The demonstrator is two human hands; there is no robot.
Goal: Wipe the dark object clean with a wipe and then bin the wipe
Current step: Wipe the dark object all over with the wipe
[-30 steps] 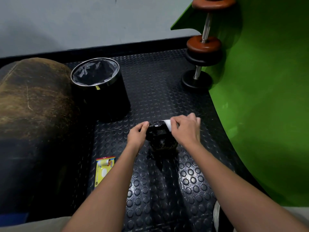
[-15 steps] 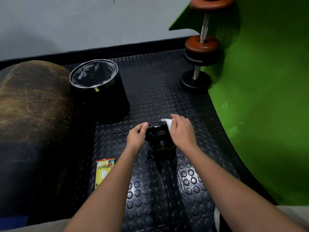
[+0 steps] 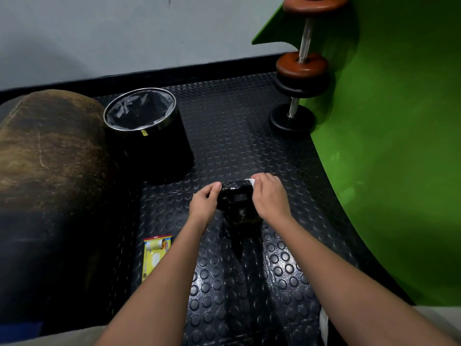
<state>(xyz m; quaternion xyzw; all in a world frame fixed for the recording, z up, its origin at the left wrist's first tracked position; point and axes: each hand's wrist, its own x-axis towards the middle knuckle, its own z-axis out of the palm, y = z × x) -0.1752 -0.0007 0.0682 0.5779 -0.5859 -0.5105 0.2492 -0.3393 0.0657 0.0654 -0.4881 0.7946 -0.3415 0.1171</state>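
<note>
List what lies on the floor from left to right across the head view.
Brown leather cushion → black bin → yellow packet → left hand → dark object → right hand holding the wipe → dumbbell → green wall.

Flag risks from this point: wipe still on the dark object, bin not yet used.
1. The white wipe shows only as a small edge under the right hand; it may miss much of the dark object.
2. The left hand grips just one side, so the object could shift on the studded mat.
3. The bin sits far-left; a tossed wipe may miss it.
</note>
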